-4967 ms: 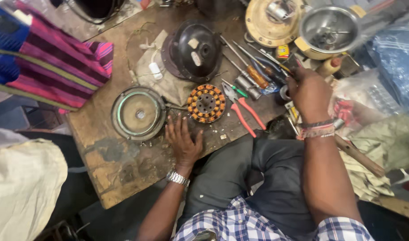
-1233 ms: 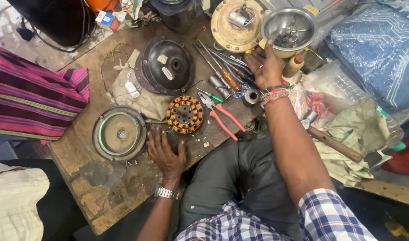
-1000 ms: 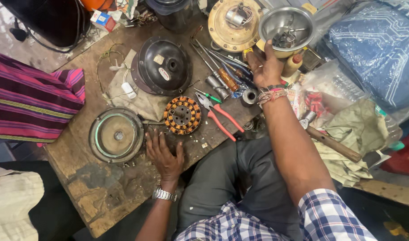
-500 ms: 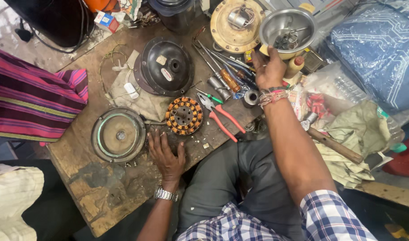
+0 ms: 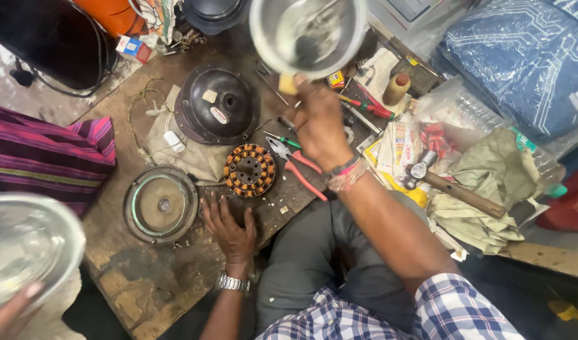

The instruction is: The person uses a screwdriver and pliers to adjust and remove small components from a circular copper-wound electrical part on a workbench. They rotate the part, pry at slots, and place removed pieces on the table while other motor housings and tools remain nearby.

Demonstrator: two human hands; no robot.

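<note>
My right hand is raised toward the camera and grips a shiny steel bowl from below. My left hand lies flat, fingers spread, on the worn wooden board. Just beyond its fingertips sits a copper-wound motor stator. A round metal cover with a greenish ring lies to the left of that hand. A dark domed motor housing rests behind the stator. Red-handled pliers lie under my right wrist.
At the lower left another person's hand holds a second steel bowl. A wooden-handled hammer, a rag, a small bottle and a blue bag crowd the right. Striped cloth lies left.
My right hand has lifted the steel bowl off the far side of the bench up toward the camera. Another person's hand with a second bowl has come in at lower left. My left hand stays put.
</note>
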